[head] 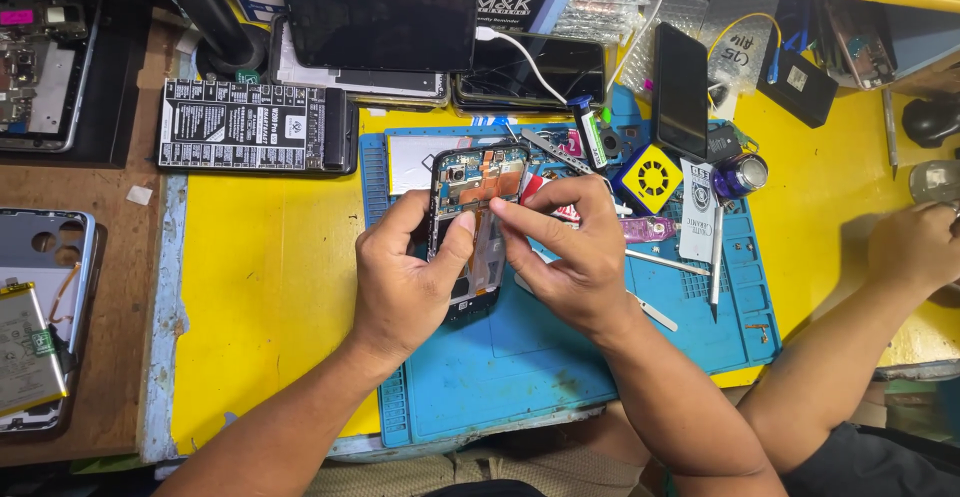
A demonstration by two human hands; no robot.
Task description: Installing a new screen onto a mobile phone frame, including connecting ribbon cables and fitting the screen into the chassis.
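Gripping an opened phone (478,219) above the blue work mat (520,357), the left hand (405,277) wraps its fingers round the phone's left edge while its thumb presses on the exposed inside, near the middle. The phone sits tilted, its back cover off, showing a camera block and an orange flex strip at its 12 o'clock end. The right hand (565,247) meets it from 3 o'clock: thumb and forefinger are pressed together in a pinch at the phone's right edge, though what they nip is too small to tell.

Around the phone, at 2 o'clock, lie a yellow square tool (650,177), a small metal can (742,173) and a dark phone (681,90) standing up on its edge. At 4 o'clock, metal pry tools (655,262) rest on the mat. At 10 o'clock sits a black board (255,125) with white print, and at 12 o'clock a dark tablet (380,22). Far at 9 o'clock, a phone frame with a battery (35,342) lies on the brown table (110,257).

At 3 o'clock, another person's hand (912,247) rests on the yellow bench top (270,277), well apart from the phone.
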